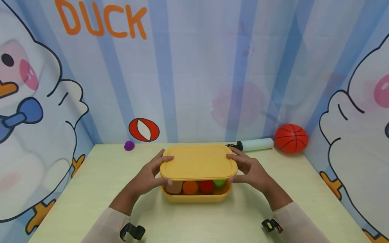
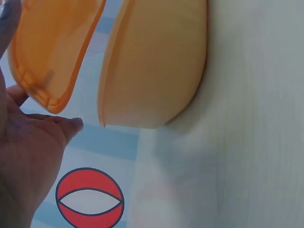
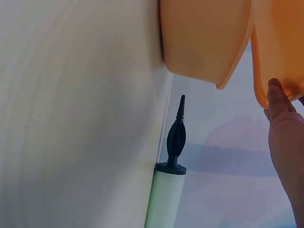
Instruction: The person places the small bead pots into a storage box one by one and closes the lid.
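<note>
Both hands hold a yellow lid (image 1: 199, 163) by its two short ends, raised above a yellow plastic box (image 1: 197, 198). My left hand (image 1: 149, 176) grips the left end, thumb at the front corner; my right hand (image 1: 251, 171) grips the right end likewise. In the left wrist view, a gap separates the lid (image 2: 52, 52) from the box (image 2: 152, 61). Under the lid's front edge show an orange round piece (image 1: 190, 187), a red one (image 1: 206, 187), a green one (image 1: 219, 183) and a tan piece (image 1: 174, 188). The lid hides the rest of the contents.
Behind the right hand lies a pale green hand pump (image 1: 258, 144) with a black nozzle, beside a red toy basketball (image 1: 291, 138). A small purple object (image 1: 129, 145) sits at the table's back left. A printed curtain (image 1: 194, 67) stands along the back edge.
</note>
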`<state>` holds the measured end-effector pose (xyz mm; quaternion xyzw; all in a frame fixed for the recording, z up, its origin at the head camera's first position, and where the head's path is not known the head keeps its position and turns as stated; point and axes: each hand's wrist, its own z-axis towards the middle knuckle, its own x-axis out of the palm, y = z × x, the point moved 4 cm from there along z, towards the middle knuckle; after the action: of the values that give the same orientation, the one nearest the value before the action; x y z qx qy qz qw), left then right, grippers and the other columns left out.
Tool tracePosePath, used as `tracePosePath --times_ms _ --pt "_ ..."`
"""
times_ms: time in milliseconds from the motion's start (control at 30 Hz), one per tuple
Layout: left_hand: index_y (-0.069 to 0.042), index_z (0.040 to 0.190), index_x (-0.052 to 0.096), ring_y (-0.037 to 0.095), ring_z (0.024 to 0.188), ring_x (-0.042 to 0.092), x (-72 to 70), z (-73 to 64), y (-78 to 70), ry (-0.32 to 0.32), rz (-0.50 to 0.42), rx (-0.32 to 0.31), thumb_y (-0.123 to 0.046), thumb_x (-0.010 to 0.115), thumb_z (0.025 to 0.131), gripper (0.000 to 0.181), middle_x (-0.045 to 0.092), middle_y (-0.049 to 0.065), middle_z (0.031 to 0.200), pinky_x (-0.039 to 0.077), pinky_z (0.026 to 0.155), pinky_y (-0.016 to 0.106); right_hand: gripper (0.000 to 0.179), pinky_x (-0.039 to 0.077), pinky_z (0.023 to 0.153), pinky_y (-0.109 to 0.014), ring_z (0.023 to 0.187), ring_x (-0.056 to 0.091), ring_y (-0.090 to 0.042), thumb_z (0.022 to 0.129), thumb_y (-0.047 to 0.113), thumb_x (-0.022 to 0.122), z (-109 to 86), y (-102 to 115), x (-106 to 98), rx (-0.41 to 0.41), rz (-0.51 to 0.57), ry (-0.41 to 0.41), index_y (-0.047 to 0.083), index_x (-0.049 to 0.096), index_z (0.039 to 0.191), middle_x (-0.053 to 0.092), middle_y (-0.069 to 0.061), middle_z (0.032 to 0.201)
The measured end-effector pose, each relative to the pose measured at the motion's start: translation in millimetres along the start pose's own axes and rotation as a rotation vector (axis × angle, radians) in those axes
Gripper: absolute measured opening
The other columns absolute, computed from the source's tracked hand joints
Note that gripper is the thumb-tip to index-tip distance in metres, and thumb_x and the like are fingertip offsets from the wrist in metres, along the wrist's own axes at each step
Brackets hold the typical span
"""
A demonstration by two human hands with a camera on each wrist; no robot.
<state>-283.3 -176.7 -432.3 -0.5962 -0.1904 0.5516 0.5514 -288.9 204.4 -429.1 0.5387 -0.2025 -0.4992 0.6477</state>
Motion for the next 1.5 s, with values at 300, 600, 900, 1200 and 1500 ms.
tracePosePath --times_ms 300,600,900,1200,1500 --pt "-0.017 0.168 0.044 0.052 0.169 0.012 3.3 -7.9 7.5 0.010 0.106 -0.059 -0.032 0.099 0.081 0.104 0.012 0.019 0.185 0.020 0.129 0.076 0.082 0.030 0.119 -0.004 0.172 0.010 -0.039 0.087 0.009 0.092 -7.0 -6 7 0.118 -0.038 0.014 0.002 0.054 0.160 0.013 -0.020 0.184" --pt "-0.019 0.170 0.039 0.053 0.170 0.005 8.4 -9.1 16.4 0.032 0.056 -0.055 -0.033 0.098 0.082 0.107 0.003 0.019 0.185 0.015 0.130 0.075 0.086 0.026 0.130 -0.019 0.172 -0.001 -0.042 0.084 0.008 0.094 -13.4 -14 20 0.230 -0.006 0.027 0.002 0.053 0.159 0.007 -0.017 0.185" --pt "-0.022 0.174 0.027 0.054 0.170 -0.003 16.8 -15.4 27.7 0.036 0.023 -0.040 -0.030 0.100 0.079 0.120 0.000 0.017 0.186 0.008 0.126 0.085 0.078 0.024 0.113 0.004 0.171 -0.005 -0.046 0.080 0.004 0.096 -16.6 -21 23 0.198 -0.016 0.013 0.002 0.062 0.150 0.005 -0.019 0.185" --pt "-0.020 0.174 0.029 0.057 0.168 -0.004 21.1 -17.8 31.7 0.043 0.050 -0.025 -0.034 0.101 0.077 0.121 -0.002 0.020 0.185 0.008 0.124 0.088 0.080 0.022 0.113 0.004 0.171 -0.003 -0.046 0.075 0.002 0.097 -17.6 -23 27 0.226 -0.075 -0.002 0.004 0.064 0.148 0.006 -0.018 0.185" --pt "-0.021 0.178 0.016 0.054 0.169 -0.009 23.4 -20.0 35.5 0.089 0.044 -0.066 -0.035 0.099 0.079 0.130 -0.008 0.015 0.186 0.004 0.126 0.085 0.081 0.011 0.134 -0.072 0.171 0.002 -0.049 0.074 0.001 0.098 -17.7 -23 32 0.281 -0.144 -0.015 0.005 0.065 0.147 0.011 -0.020 0.185"
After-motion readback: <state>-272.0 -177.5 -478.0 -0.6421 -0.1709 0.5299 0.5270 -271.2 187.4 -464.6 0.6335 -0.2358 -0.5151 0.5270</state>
